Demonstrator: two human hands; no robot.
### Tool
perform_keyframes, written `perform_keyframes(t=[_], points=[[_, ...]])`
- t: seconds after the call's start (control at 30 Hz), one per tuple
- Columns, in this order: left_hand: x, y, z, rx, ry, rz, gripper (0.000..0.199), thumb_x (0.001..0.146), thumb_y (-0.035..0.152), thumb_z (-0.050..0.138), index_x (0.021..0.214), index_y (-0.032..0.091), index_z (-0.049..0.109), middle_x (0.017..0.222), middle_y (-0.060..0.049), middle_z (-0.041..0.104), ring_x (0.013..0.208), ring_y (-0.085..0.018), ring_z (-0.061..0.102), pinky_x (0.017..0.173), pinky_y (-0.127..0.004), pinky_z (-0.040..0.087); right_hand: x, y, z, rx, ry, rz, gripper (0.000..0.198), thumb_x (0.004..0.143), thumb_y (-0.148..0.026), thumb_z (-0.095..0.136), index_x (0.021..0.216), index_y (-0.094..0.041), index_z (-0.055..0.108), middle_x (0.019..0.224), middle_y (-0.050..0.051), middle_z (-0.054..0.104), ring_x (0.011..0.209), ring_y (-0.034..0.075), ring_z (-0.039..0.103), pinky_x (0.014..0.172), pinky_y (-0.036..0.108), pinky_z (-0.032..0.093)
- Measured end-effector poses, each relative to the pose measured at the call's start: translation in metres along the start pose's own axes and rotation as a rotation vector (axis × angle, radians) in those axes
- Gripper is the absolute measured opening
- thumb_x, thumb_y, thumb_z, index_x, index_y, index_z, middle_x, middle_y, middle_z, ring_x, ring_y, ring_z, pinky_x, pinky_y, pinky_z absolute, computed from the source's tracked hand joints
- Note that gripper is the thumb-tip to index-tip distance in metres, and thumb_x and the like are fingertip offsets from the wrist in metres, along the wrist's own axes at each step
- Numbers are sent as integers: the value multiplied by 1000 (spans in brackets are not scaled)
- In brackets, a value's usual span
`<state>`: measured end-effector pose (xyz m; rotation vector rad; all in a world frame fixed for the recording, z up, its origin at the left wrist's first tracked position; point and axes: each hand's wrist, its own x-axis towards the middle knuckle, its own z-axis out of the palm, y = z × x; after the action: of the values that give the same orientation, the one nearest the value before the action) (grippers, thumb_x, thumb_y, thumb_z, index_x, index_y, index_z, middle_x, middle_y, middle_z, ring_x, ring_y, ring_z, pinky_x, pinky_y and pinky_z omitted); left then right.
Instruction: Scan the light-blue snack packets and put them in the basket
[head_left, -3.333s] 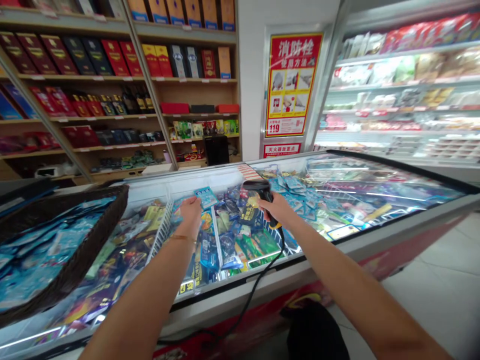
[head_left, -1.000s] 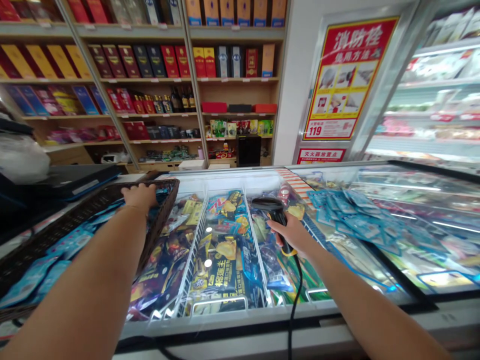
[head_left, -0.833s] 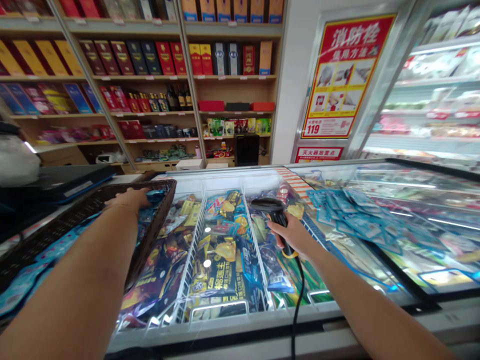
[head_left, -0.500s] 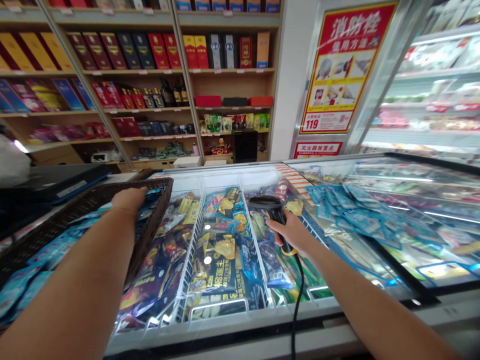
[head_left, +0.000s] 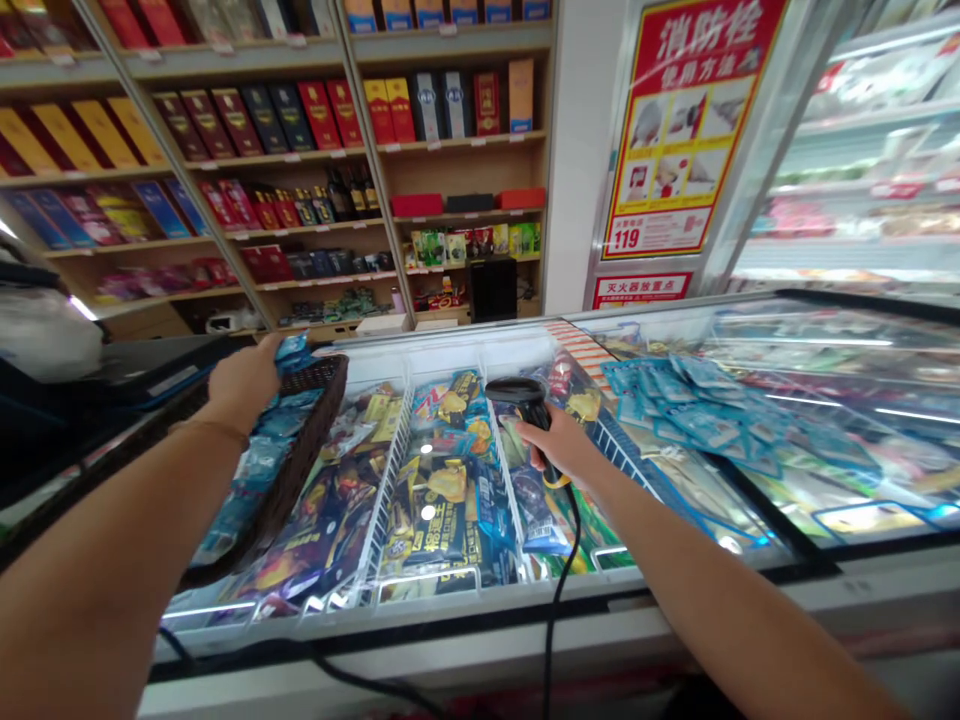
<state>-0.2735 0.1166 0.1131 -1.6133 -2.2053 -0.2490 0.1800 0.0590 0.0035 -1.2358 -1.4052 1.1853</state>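
Observation:
My left hand is closed on a small blue packet, just above the far end of a dark brown woven basket. More blue packets lie inside that basket, partly hidden by my left forearm. In my right hand is a black barcode scanner, its fingers wrapped round the handle. The scanner's head points left, over the glass-topped chest freezer, and its black cable hangs down across the front edge. A spread pile of blue packets rests on the glass to the right.
Under the glass, the chest freezer holds bagged frozen goods split by white wire dividers. Shelves of boxes and bottles stand behind. A lit upright display is at right, and a black device at far left.
My left hand has risen out of the basket with a blue packet now showing in it. The basket appears shifted, and my view has moved slightly. The scanner stays in my right hand.

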Motion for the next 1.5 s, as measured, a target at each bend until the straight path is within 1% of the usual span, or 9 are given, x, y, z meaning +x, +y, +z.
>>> perform_keyframes(t=[0.2,0.4,0.5,0.73,0.9,1.03,1.13,1.4,1.5], points=[[-49,57,-35,37,121,247,66,95,16,48,160,24,42,147,-15,64,115,-31,70,96,-43,56,2,2,-1,72,-4,-32,21,86,-25,72,88,-21,52,59,-6,62,36,10,53,37,21,41],[-91,117,-1,143,-17,602,71,94,7,46,159,34,46,158,-14,54,133,-31,63,99,-41,57,7,7,1,71,21,-32,24,85,-26,76,86,-21,52,56,-7,61,32,9,51,34,21,39],[-100,132,19,190,-171,663,71,93,6,49,157,34,48,150,-17,58,132,-34,62,97,-45,58,10,12,1,89,23,-47,25,85,-27,76,88,-21,53,58,-6,62,33,10,52,35,22,42],[-109,123,40,92,-332,560,83,86,0,51,164,26,39,157,-22,50,135,-36,61,105,-48,54,8,11,1,112,10,-55,24,84,-24,76,85,-21,52,56,-6,60,34,10,53,34,21,40],[-121,113,47,-38,-434,462,99,82,16,64,171,25,20,176,-22,22,160,-41,29,119,-54,41,3,5,1,127,24,-52,23,85,-21,74,85,-21,51,54,-8,58,34,10,52,34,21,40],[-124,114,38,-70,-527,394,86,94,40,54,171,20,21,178,-19,17,164,-42,9,123,-63,30,-1,-1,1,125,18,-34,24,84,-20,74,85,-21,51,56,-8,59,34,9,52,35,21,41],[-124,116,30,-62,-488,408,71,100,40,46,167,20,32,174,-18,29,164,-38,18,124,-60,30,-1,-1,1,137,15,-35,21,85,-19,73,86,-21,52,56,-7,59,35,10,52,35,22,41],[-119,112,21,87,-258,420,55,83,32,74,135,18,67,141,-21,66,137,-41,56,111,-55,43,3,4,0,136,12,-63,18,84,-23,71,89,-20,54,55,-8,58,35,10,52,35,22,41],[-102,107,10,-85,-265,354,38,82,37,73,115,18,74,128,-20,73,129,-42,63,110,-53,47,1,1,0,133,-3,-71,22,82,-27,73,87,-21,52,55,-8,58,35,11,52,36,22,41]])
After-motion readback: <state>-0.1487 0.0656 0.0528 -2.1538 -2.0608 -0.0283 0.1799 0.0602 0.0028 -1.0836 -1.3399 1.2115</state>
